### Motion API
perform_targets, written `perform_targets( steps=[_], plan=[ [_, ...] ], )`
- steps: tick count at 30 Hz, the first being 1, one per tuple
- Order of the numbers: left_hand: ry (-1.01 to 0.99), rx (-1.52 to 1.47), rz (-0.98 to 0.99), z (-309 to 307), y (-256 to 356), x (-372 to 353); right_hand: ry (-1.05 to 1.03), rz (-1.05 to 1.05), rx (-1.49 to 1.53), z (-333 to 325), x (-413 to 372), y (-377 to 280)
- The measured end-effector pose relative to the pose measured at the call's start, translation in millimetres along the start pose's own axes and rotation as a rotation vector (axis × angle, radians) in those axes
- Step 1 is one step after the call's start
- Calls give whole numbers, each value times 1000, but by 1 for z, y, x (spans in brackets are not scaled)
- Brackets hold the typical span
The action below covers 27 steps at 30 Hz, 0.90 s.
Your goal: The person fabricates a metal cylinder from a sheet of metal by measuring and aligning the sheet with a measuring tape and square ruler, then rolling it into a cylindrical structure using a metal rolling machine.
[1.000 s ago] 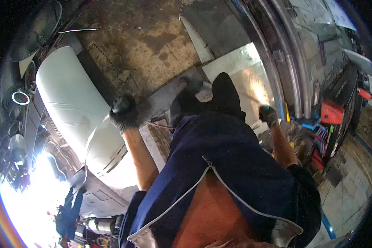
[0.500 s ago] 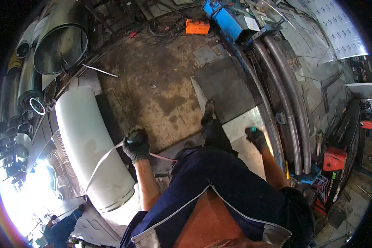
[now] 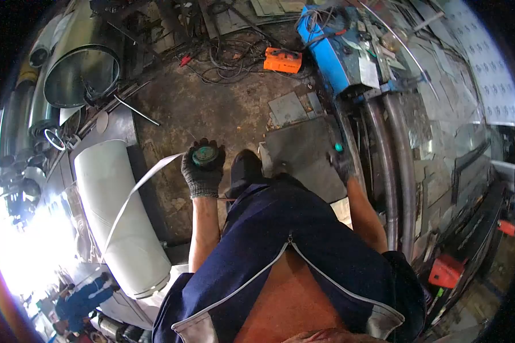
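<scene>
My left hand [image 3: 203,180], in a grey knitted glove, is closed around a dark round tape measure [image 3: 205,155] with a greenish face. From it a pale tape blade [image 3: 133,191] runs out to the left and curves down across a white cylinder [image 3: 120,220]. My right hand [image 3: 341,163], gloved and dark, hangs over a dark sheet on the floor. A small teal-green tip [image 3: 338,147] shows at its fingers; what the thing is I cannot make out.
Large rolled metal tubes [image 3: 81,74] lie at the upper left. An orange case [image 3: 282,60] and cables are ahead, beside a blue machine [image 3: 332,57]. Two long pipes [image 3: 390,171] run along my right. At lower left another person [image 3: 83,303] in blue is visible.
I have moved forward, and my foot is now nearer the left hand. The left hand has turned, showing the tape measure's face. My right hand has risen over the dark sheet.
</scene>
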State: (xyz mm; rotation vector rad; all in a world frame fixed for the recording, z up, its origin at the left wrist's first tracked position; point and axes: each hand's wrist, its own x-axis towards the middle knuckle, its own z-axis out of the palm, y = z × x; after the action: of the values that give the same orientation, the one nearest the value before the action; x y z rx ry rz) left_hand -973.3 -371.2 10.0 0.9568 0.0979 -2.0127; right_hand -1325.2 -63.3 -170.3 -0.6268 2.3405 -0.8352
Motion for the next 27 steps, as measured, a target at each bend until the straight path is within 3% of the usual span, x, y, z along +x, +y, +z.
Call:
perform_targets(
  steps=[1, 3, 4, 5, 6, 7, 8, 9, 10, 12, 14, 18, 20, 23, 24, 27],
  plan=[
    [3, -4, 20, 6, 3, 12, 152, -252, -67, 9, 56, -13],
    [18, -47, -12, 8, -9, 57, 144, -350, -82, -21, 126, -130],
    [90, -7, -11, 15, -17, 79, 8, -228, -145, -39, 162, -169],
    [97, -14, -10, 7, -21, 112, 0, -228, -153, -40, 204, -189],
    [-37, -60, -55, 17, -22, 134, 81, -212, -250, -35, 244, -202],
    [100, -75, -49, 25, -21, 158, 160, -192, -347, -29, 280, -210],
    [237, -88, -41, 30, -20, 181, 150, -187, -343, -18, 312, -219],
    [253, -85, -44, 20, -17, 221, 65, -113, -313, -12, 348, -224],
    [28, -132, -104, -7, -13, 269, -20, -38, -288, -7, 385, -229],
    [-167, -180, -170, 4, -12, 330, -65, -73, -357, 17, 457, -208],
    [252, -80, -66, 82, -15, 387, -100, -130, -384, 34, 527, -206],
    [314, 54, -105, 143, 4, 470, -292, 124, -558, 104, 674, -194],
    [405, 96, -104, 156, 12, 499, -312, 48, -749, 153, 750, -164],
    [614, 251, -134, 167, 21, 519, -266, 24, -764, 216, 827, -136],
    [645, 250, -142, 156, 23, 521, -332, 125, -790, 233, 848, -141],
    [727, 571, -53, 133, 26, 538, -548, 80, -886, 287, 897, -94]
  ],
)
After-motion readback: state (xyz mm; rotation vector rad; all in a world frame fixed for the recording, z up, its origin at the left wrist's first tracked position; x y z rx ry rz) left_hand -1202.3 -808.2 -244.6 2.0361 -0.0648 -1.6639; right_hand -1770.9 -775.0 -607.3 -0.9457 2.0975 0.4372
